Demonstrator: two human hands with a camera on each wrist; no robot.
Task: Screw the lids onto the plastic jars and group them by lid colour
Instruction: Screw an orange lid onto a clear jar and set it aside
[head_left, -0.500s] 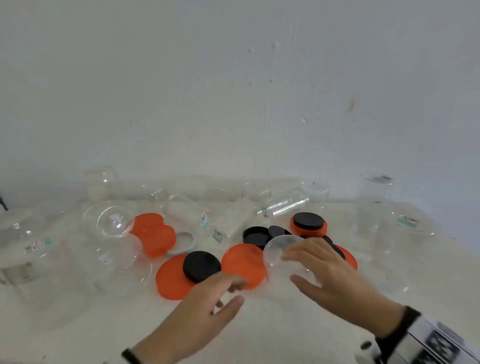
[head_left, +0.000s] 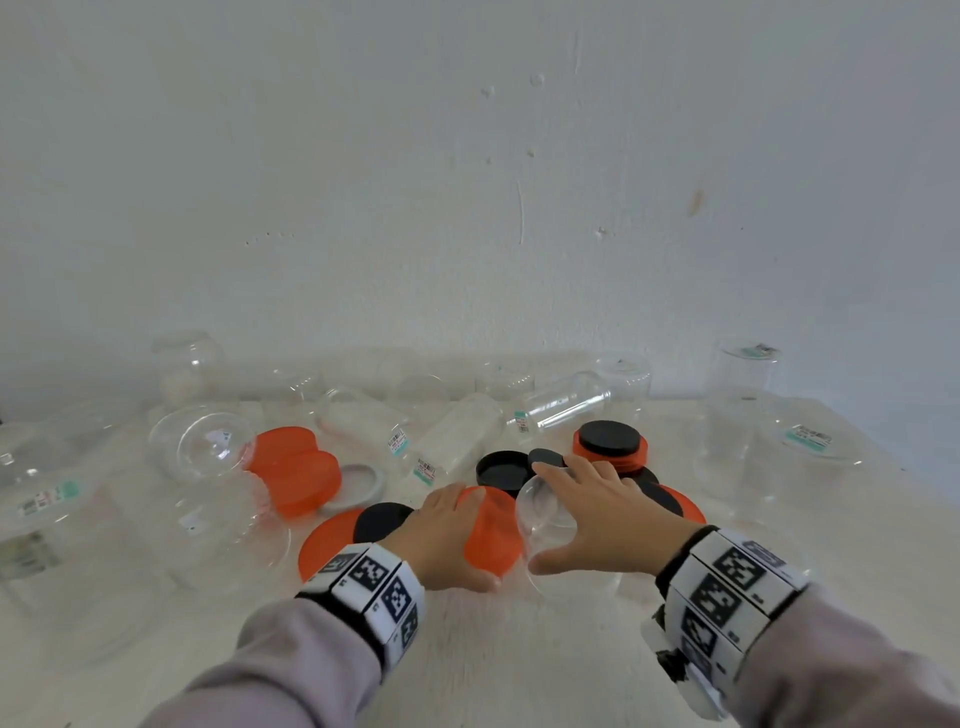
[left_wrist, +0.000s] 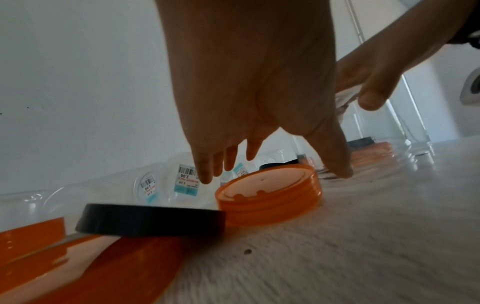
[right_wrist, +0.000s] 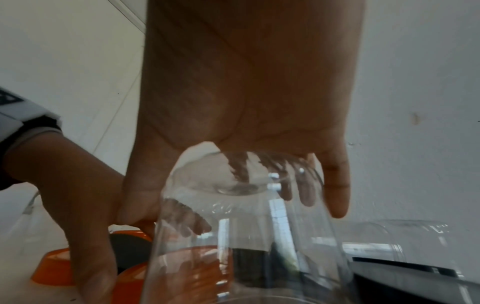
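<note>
An orange lid (head_left: 493, 535) lies flat on the table at front centre. My left hand (head_left: 472, 538) is spread over it, fingers fairly straight past its far rim and thumb (left_wrist: 337, 162) down beside its near rim. In the left wrist view the orange lid (left_wrist: 267, 197) sits just under my left hand (left_wrist: 275, 174), and no firm grip shows. Right beside it a clear jar (head_left: 545, 519) stands upside down. My right hand (head_left: 540, 517) holds it from above, palm on its base, fingers over the far side, thumb near. The clear jar (right_wrist: 246, 236) fills the right wrist view under my right hand (right_wrist: 233, 205).
A black lid (head_left: 382, 519) rests on another orange lid (head_left: 327, 551) to the left. More orange lids (head_left: 296, 467), black lids (head_left: 610, 441) and a white lid (head_left: 358, 480) lie behind. Clear jars (head_left: 457, 436) lie along the wall; tall jars (head_left: 743, 405) stand right, big ones (head_left: 47, 519) left.
My left hand has moved forward from in front of the orange lid to over it. My right hand has settled lower onto the clear jar. Both wrists have come into the head view.
</note>
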